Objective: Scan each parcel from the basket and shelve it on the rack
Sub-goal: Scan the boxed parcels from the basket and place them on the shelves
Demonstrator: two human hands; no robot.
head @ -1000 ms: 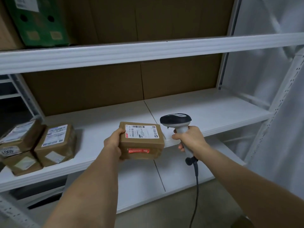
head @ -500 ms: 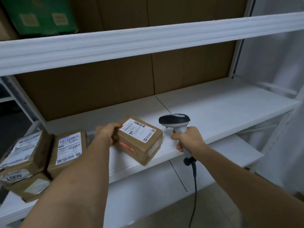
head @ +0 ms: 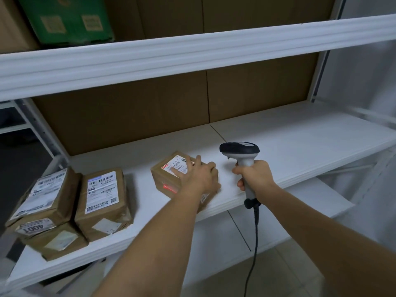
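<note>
A small brown parcel (head: 165, 179) with a white barcode label and a red strip on its front lies on the white middle shelf (head: 300, 151) of the rack. My left hand (head: 200, 176) rests on top of it with fingers spread over the label and the right edge. To its right, my right hand (head: 255, 175) grips the handle of a grey and black barcode scanner (head: 240, 148), held upright just off the shelf's front edge. No basket is in view.
Three more labelled brown parcels sit at the shelf's left end: one upright (head: 102, 200), one stacked (head: 42, 198) on another (head: 57, 243). A green box (head: 68, 20) stands on the upper shelf. The scanner cable (head: 254, 243) hangs down past the lower shelf (head: 214, 243).
My left hand carried the parcel from mid-air down onto the middle shelf and now lies on top of it. The scanner hand has barely moved.
</note>
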